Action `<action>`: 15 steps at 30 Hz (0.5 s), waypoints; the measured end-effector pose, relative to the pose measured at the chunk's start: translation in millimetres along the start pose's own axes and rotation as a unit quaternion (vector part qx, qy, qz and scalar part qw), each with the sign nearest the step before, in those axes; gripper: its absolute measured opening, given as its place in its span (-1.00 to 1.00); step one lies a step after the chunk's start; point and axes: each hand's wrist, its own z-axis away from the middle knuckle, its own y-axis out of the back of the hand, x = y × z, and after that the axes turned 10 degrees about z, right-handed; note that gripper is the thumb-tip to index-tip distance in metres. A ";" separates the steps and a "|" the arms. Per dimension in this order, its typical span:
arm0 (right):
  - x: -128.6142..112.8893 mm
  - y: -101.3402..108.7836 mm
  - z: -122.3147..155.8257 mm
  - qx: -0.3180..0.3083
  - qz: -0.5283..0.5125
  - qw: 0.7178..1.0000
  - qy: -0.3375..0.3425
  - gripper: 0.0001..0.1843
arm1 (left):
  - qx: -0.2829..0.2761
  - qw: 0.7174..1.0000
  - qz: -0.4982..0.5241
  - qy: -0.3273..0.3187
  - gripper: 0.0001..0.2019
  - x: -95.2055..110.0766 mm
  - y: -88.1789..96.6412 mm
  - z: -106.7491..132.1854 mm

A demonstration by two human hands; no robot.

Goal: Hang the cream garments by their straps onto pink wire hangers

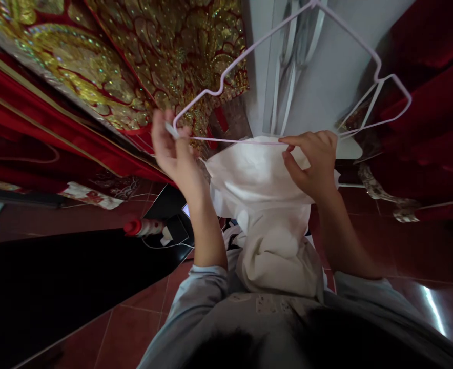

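A pale pink clothes hanger [267,37] is held up in front of me, its shoulders rising toward the top of the view. My left hand [176,154], slightly blurred, has its fingers curled round the hanger's left corner, with a small whitish piece [171,129] between them. On the lower bar, the thumb and forefinger of my right hand [314,161] close right of the middle. A white garment [249,171] meets that bar and hangs down toward my lap; its kind does not show. Whether the right fingertips pinch cloth as well as bar is hard to see.
Gold-sequinned red clothing [180,56] hangs at the upper left, dark red cloth [434,102] at the right. A white door with metal handles [288,66] stands behind the hanger. On a black table [76,277] at left are a red-capped bottle [144,227], a dark device [177,229] and a cable.
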 end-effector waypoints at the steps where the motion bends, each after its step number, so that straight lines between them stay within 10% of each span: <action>1: -1.3 1.5 -0.7 0.000 0.001 1.000 0.004 -0.80 | -0.007 0.999 -0.005 0.039 -0.72 -8.2 -1.8 11.2; 7: -1.5 9.8 2.1 0.058 -0.054 0.997 0.012 -0.74 | -0.154 0.976 0.103 0.111 -0.76 -23.3 -30.1 64.2; 12: 50.8 -2.4 16.6 0.375 -0.159 0.900 -0.158 -0.74 | -0.148 0.980 0.106 0.081 -0.72 -27.1 -36.3 61.7; 15: 67.1 -10.0 22.9 0.297 -0.234 0.902 -0.209 -0.67 | -0.139 0.980 0.105 0.092 -0.71 -31.9 -38.6 67.2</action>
